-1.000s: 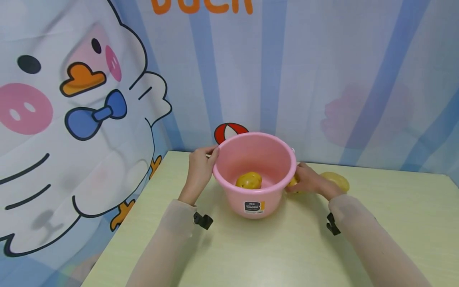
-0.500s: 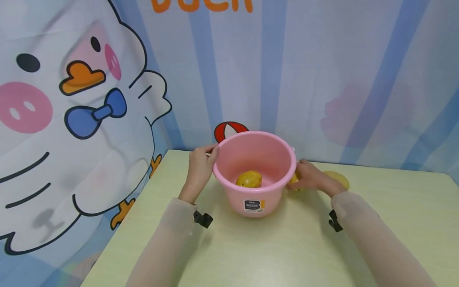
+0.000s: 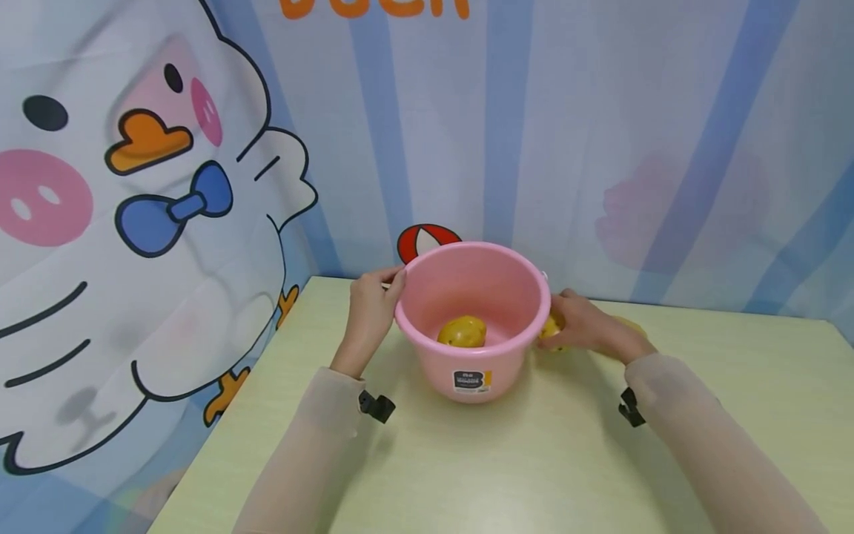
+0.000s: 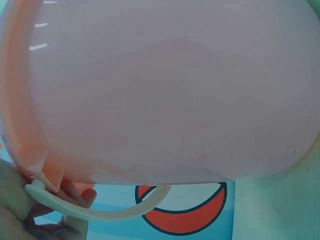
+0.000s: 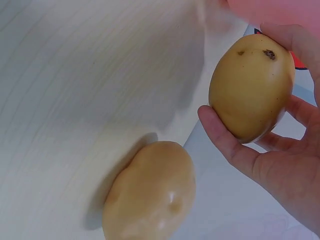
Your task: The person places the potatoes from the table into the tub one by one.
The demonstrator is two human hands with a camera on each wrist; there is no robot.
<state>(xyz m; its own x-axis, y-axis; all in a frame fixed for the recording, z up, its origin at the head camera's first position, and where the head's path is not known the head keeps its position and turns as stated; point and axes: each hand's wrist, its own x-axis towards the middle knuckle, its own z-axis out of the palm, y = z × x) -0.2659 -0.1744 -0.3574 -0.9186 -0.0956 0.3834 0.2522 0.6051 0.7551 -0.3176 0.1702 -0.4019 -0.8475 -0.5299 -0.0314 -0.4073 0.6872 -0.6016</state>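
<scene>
A pink bucket (image 3: 475, 297) with a label on its front stands on the table, a yellow-brown potato (image 3: 462, 331) lying inside it. My left hand (image 3: 370, 311) grips the bucket's left rim; the left wrist view shows its fingers by the rim and the pale handle (image 4: 100, 214). Just right of the bucket, my right hand (image 3: 594, 326) holds another potato (image 5: 252, 85) between thumb and fingers. In the right wrist view a further potato (image 5: 152, 192) lies on the table, mostly hidden behind the right hand in the head view.
The pale table (image 3: 507, 460) ends at the back against a blue-striped cloth (image 3: 567, 148) with a printed duck (image 3: 167, 245) on the left. Small black mounts sit at both wrists.
My right hand has shifted slightly right with its potato, now covering more of the potato behind it. The left hand keeps its grip on the bucket, and the view has tilted slightly.
</scene>
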